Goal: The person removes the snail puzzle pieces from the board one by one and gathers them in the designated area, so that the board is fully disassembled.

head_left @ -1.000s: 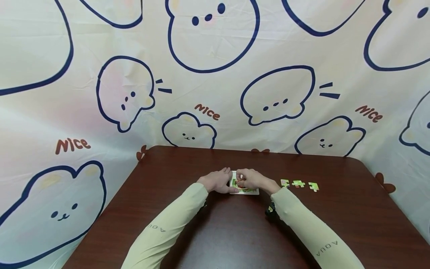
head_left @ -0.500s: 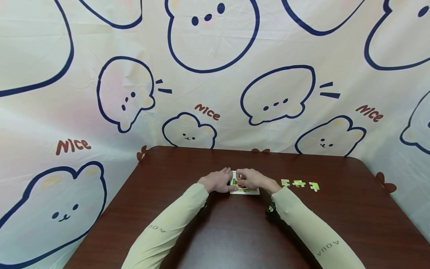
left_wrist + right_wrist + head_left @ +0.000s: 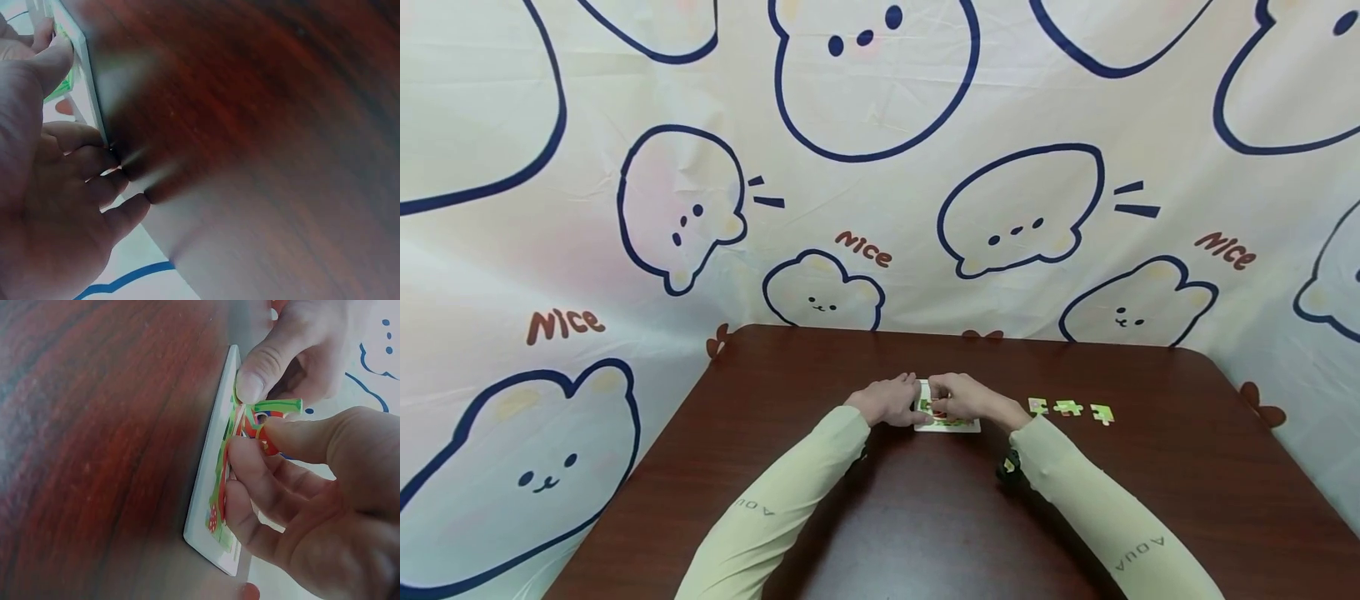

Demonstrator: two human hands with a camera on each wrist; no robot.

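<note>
Right, the right hand (image 3: 964, 397) has its grip clamped: thumb and curled index finger pinch a puzzle piece (image 3: 284, 406). Piece is flat and thin, with a bright green strip along one side, red below it and some dark markings. It stands tilted up from the board, most of its face hidden by the thumb.

Directly under the grip: a puzzle board (image 3: 207, 481). White, thin, rectangular, plain white border. Printed picture inside is green with red areas, plus a red patch with white dots near one corner. Middle of the picture is covered by fingers, so can't tell what's seated there.

Just left of the grip: left hand (image 3: 887, 400), fingers extended and slightly apart, not wrapped round anything. Its thumb presses on the board's left part, close to the pinched piece; can't tell if those two touch.

Right of the grip, past the wrist, three loose pieces in a row, well apart from the board. Nearest piece (image 3: 1036, 406) is yellow-green with a pinkish patch; middle piece (image 3: 1067, 408) is green with red at its lower edge; farthest piece (image 3: 1101, 412) is yellow-green. Interlocking tabs or notches show.

All on a dark red-brown counter (image 3: 917, 517).
</note>
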